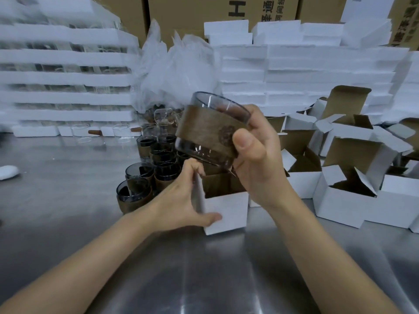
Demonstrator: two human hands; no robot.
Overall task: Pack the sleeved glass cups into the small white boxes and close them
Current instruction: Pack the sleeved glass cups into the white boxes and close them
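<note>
My right hand (256,159) grips a glass cup with a brown sleeve (209,130), tilted and held just above an open small white box (226,211) on the steel table. My left hand (179,200) holds that box by its left side, thumb on the front wall and fingers at the top edge. The box's inside is brown and its flaps stand open. A cluster of more sleeved glass cups (145,177) stands just left of the box.
Several open white boxes (349,196) crowd the right side of the steel table (204,268). Stacks of white foam trays (63,75) holding glassware, more foam (306,71), plastic wrap (172,64) and brown cartons (192,12) line the back. Clear glass pitchers (80,131) stand at the left rear.
</note>
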